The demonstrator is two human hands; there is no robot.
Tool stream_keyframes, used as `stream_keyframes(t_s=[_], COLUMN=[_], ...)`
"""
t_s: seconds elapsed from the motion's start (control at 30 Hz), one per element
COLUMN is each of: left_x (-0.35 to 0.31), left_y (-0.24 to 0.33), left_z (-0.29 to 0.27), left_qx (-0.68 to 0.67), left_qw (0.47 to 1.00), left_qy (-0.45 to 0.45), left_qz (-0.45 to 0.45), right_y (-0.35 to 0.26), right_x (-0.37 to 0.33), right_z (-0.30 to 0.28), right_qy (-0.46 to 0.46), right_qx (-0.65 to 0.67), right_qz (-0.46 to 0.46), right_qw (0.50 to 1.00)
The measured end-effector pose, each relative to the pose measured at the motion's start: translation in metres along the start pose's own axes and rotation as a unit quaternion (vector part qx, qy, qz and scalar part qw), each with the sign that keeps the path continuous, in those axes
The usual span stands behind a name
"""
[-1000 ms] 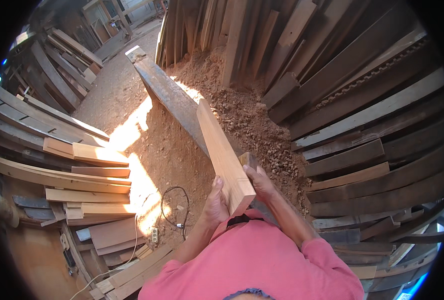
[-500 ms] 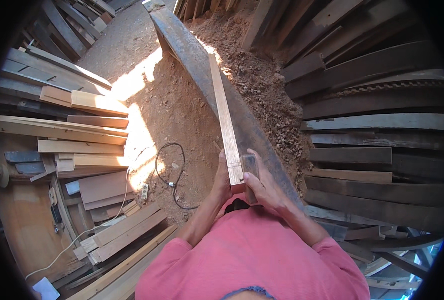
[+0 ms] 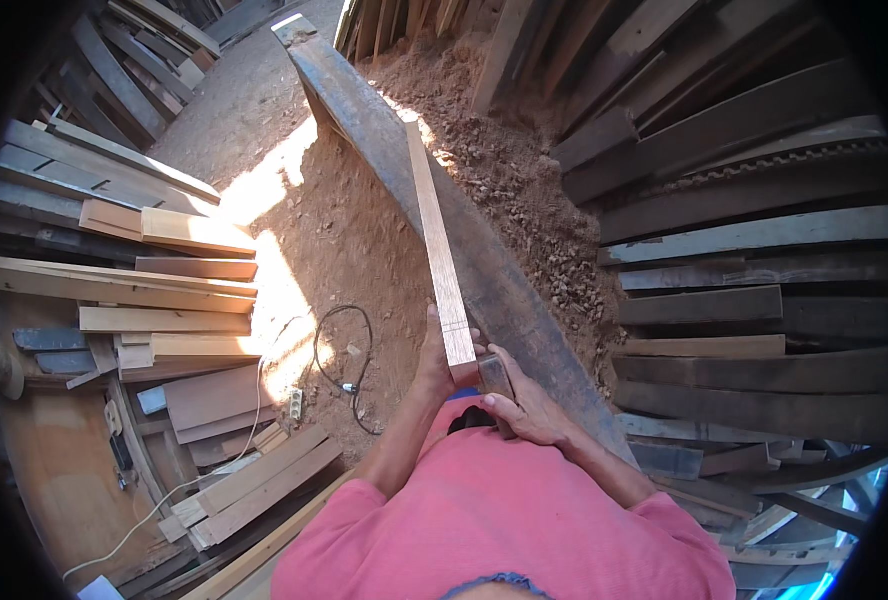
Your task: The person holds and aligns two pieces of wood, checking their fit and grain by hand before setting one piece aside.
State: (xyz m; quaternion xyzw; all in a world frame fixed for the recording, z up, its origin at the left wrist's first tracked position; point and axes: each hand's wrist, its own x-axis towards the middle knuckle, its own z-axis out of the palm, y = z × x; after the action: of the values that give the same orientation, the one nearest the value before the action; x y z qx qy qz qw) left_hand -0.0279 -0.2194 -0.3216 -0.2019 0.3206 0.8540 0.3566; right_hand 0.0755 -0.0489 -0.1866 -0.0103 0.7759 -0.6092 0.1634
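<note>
A long squared wooden bar (image 3: 434,235) points away from me, its near end close to my chest. My left hand (image 3: 432,352) is closed round that end from the left and below, with fingertips showing at the right edge. Dark lines cross the bar's upper face near the grip. In my right hand (image 3: 526,405) is a dark, narrow wooden block (image 3: 495,376), held upright between thumb and fingers just right of the bar's end. Whether the block touches the bar I cannot tell.
A long, worn plank bench (image 3: 494,270) runs diagonally under the bar. Stacked boards stand on the left (image 3: 194,230) and right (image 3: 744,310). A black cable (image 3: 319,345) loops over the dirt floor beside a white power strip (image 3: 296,404). Wood chips (image 3: 554,250) lie beyond the bench.
The right hand has drawn the block down and toward me, off the bar's side to its near end. The bar's far end sits slightly lower and further left in view.
</note>
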Motion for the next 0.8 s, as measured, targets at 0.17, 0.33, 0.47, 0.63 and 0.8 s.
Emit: stream_keyframes(t_s=[0.17,0.33,0.47,0.63,0.8], left_x=[0.007,0.005,0.003,-0.006,-0.009], left_y=[0.017,0.02,0.031,0.054,0.084], left_z=[-0.001,-0.024,-0.055,-0.078,-0.127], left_qx=[0.087,0.018,0.0,0.071,0.109], left_qw=[0.994,0.998,0.997,0.995,0.988], left_qy=[-0.027,0.014,0.027,0.039,0.045], left_qz=[0.059,-0.059,-0.068,-0.06,-0.101], right_y=[0.028,0.146,0.198,0.258,0.282], right_x=[0.005,0.032,0.044,0.056,0.08], right_z=[-0.018,-0.037,-0.031,-0.006,-0.007], right_qy=[0.05,0.108,0.101,0.256,0.283], right_qx=[0.14,0.43,0.411,0.415,0.459], right_qz=[0.032,0.123,0.192,0.244,0.231], right_qw=[0.988,0.888,0.885,0.838,0.81])
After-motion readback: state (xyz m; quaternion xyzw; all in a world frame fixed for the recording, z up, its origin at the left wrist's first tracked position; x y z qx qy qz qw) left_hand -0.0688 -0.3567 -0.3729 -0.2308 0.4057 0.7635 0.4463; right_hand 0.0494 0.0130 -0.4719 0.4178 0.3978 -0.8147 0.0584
